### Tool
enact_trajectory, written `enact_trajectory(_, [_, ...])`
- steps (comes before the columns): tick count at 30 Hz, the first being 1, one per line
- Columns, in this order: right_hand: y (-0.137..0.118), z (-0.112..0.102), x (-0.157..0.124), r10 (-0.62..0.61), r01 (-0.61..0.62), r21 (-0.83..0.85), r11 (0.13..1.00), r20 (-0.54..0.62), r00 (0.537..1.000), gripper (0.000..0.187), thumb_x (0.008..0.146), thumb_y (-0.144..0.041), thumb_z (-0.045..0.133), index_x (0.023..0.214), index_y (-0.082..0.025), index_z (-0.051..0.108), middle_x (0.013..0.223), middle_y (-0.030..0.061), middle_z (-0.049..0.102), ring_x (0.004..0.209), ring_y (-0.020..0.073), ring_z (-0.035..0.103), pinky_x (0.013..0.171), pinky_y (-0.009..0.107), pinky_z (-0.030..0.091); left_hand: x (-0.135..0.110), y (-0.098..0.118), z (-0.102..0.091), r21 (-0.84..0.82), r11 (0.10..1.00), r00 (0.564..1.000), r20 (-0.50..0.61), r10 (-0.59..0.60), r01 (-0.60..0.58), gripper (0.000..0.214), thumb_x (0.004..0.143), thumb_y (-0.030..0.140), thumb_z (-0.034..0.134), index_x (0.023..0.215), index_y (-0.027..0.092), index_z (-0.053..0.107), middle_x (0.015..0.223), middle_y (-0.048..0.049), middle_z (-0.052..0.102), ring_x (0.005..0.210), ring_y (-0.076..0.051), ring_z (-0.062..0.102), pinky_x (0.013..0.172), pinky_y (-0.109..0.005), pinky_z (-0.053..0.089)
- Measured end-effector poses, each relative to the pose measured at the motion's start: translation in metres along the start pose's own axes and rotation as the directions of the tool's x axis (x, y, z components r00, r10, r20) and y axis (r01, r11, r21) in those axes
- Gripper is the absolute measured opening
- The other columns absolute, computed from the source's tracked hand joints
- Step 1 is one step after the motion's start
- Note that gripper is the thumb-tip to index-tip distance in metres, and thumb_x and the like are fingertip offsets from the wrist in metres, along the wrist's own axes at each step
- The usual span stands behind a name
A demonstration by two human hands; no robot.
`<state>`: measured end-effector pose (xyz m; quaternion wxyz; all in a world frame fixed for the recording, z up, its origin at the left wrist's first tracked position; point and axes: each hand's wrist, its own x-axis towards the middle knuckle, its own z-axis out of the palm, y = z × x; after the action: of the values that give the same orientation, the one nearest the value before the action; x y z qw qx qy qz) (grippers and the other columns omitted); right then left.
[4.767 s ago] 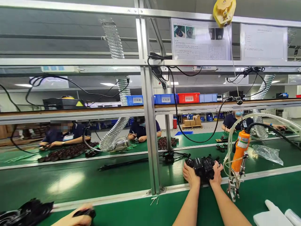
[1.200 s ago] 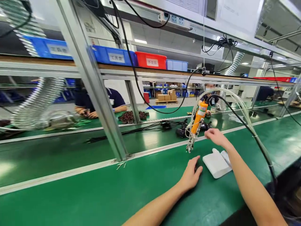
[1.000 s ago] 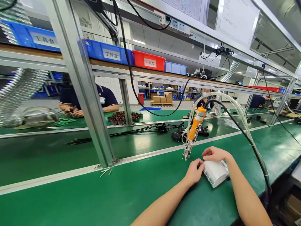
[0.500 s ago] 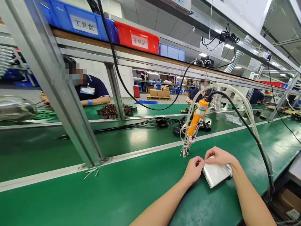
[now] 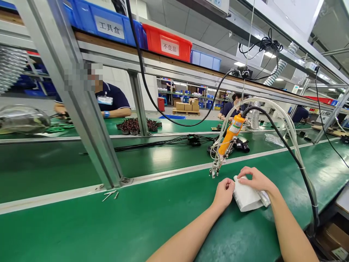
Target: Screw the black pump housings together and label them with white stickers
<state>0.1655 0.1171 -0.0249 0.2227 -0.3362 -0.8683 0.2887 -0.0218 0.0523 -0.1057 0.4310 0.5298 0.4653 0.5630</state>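
Here's the white packet (image 5: 247, 199), just beside the pinched-narrow left hand (image 5: 223, 193), under the curled right hand (image 5: 256, 180), whose grip's unclear.

Blue bin (image 5: 131, 32): "工具盒" (white label (image 5: 109, 28)). Red bin (image 5: 183, 48): "不良品", likewise.
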Motion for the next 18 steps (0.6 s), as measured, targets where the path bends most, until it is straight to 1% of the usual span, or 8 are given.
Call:
enact_trajectory(2, [0.005, -0.004, -0.002, 0.031, -0.031, -0.006, 1.000, 0.007, 0.999, 0.025, 0.091, -0.042, 0.069, 0.098, -0.020, 0.081, 0.106, 0.0091, 0.074, 0.097, 0.0253, 0.067, 0.088, 0.036, 0.050, -0.002, 0.000, 0.001, 0.027, 0.999, 1.000, -0.024, 0.020, -0.019, 0.030, 0.090, 0.044, 0.056, 0.075, 0.020, 0.052, 0.066, 0.0036, 0.051, 0.063, -0.013, 0.046, 0.061, -0.025, 0.035])
enact_trajectory(4, [0.009, -0.007, -0.004, 0.043, -0.042, -0.011, 0.999, 0.024, 0.999, 0.026, 0.090, -0.042, 0.069, 0.093, -0.019, 0.080, 0.101, 0.0084, 0.074, 0.094, 0.0250, 0.067, 0.086, 0.036, 0.050, -0.004, 0.000, 0.003, 0.066, 0.997, 0.999, -0.041, 0.034, -0.031, 0.027, 0.091, 0.040, 0.055, 0.074, 0.020, 0.053, 0.067, 0.0033, 0.052, 0.064, -0.014, 0.047, 0.061, -0.025, 0.035])
enact_trajectory(7, [0.010, -0.009, -0.004, 0.028, -0.028, -0.009, 1.000, 0.038, 0.999, 0.027, 0.090, -0.043, 0.069, 0.086, -0.018, 0.077, 0.096, 0.0073, 0.073, 0.090, 0.0231, 0.066, 0.085, 0.034, 0.050, -0.006, -0.001, 0.006, 0.140, 0.990, 0.996, -0.074, 0.040, -0.029, 0.024, 0.091, 0.035, 0.055, 0.072, 0.020, 0.053, 0.067, 0.0024, 0.053, 0.065, -0.015, 0.048, 0.062, -0.026, 0.034])
enact_trajectory(12, [0.011, -0.010, -0.003, 0.006, -0.006, 0.000, 1.000, 0.027, 1.000, 0.027, 0.089, -0.045, 0.071, 0.084, -0.019, 0.076, 0.093, 0.0064, 0.071, 0.095, 0.0235, 0.065, 0.091, 0.034, 0.049, -0.008, -0.002, 0.008, 0.245, 0.969, 0.989, -0.141, 0.052, -0.015, 0.022, 0.094, 0.030, 0.051, 0.075, 0.021, 0.054, 0.072, -0.0016, 0.061, 0.071, -0.018, 0.055, 0.067, -0.028, 0.036])
enact_trajectory(14, [0.015, -0.012, -0.003, 0.021, -0.021, 0.004, 1.000, 0.015, 1.000, 0.028, 0.089, -0.046, 0.072, 0.092, -0.020, 0.078, 0.099, 0.0074, 0.072, 0.098, 0.0245, 0.065, 0.092, 0.035, 0.049, -0.009, -0.001, 0.007, 0.268, 0.963, 0.986, -0.148, 0.072, -0.030, 0.022, 0.096, 0.030, 0.049, 0.077, 0.021, 0.055, 0.077, -0.0029, 0.064, 0.075, -0.019, 0.057, 0.069, -0.029, 0.038])
enact_trajectory(16, [0.020, -0.013, -0.004, 0.042, -0.042, 0.005, 0.999, 0.009, 0.999, 0.033, 0.090, -0.048, 0.071, 0.103, -0.020, 0.078, 0.107, 0.0090, 0.073, 0.100, 0.0256, 0.066, 0.091, 0.036, 0.050, -0.010, 0.001, 0.005, 0.289, 0.956, 0.984, -0.149, 0.102, -0.055, 0.022, 0.097, 0.032, 0.048, 0.079, 0.022, 0.055, 0.081, -0.0037, 0.065, 0.078, -0.020, 0.059, 0.072, -0.029, 0.039])
enact_trajectory(18, [0.025, -0.013, -0.004, 0.056, -0.056, 0.005, 0.998, 0.010, 0.998, 0.036, 0.090, -0.049, 0.069, 0.107, -0.019, 0.078, 0.110, 0.0101, 0.073, 0.100, 0.0268, 0.067, 0.090, 0.037, 0.051, -0.011, 0.004, 0.003, 0.312, 0.947, 0.979, -0.152, 0.133, -0.080, 0.022, 0.098, 0.034, 0.048, 0.080, 0.022, 0.055, 0.084, -0.0039, 0.066, 0.081, -0.021, 0.059, 0.074, -0.030, 0.039])
